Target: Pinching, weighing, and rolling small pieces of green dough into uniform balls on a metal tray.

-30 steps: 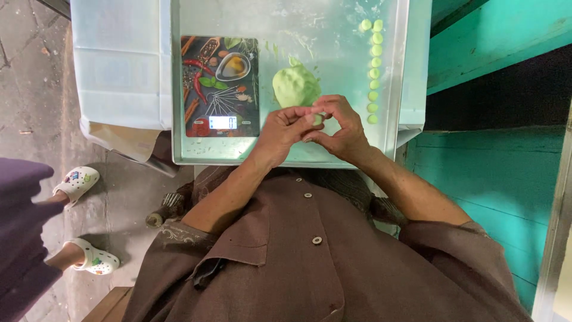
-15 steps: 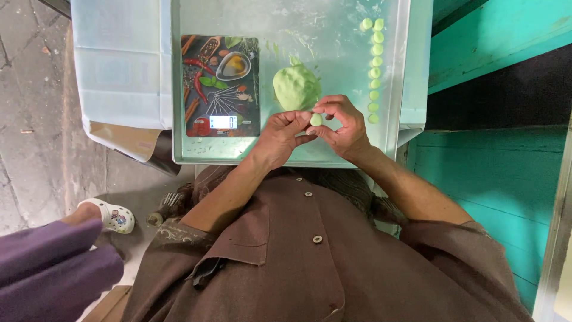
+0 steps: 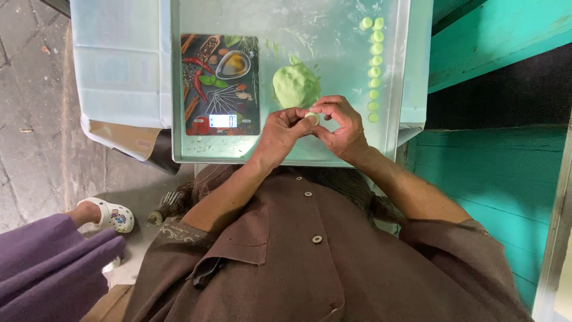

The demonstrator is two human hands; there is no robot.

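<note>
a wide, shallow tray (image 3: 185, 143) of pale, glassy-looking metal or plastic fills the upper middle of the view, its floor dusted with streaks of white flour. on its left part lies a flat rectangular kitchen scale (image 3: 220, 83), smooth and glossy, printed with pictures of spices and chillies, a small lit display near its lower edge. right of the scale sits a large lump of pale green dough (image 3: 295, 85), soft, matte and unevenly rounded with a pinched top. along the tray's right side runs a column of small green dough balls (image 3: 374, 61), smooth and even, each just beside the next.

just below the lump, both hands meet over the tray. the left hand (image 3: 279, 132) and the right hand (image 3: 342, 124) have their fingertips drawn together and pinched around one small piece of green dough (image 3: 312, 117), pale, rounded and mostly covered by the fingers; only a small patch of it shows between thumbs and forefingers. it is held above the tray floor, near the big lump but apart from it.

at the lower left, another person's purple sleeve (image 3: 47, 268) and a white clog (image 3: 110, 214) show above the concrete floor.
</note>
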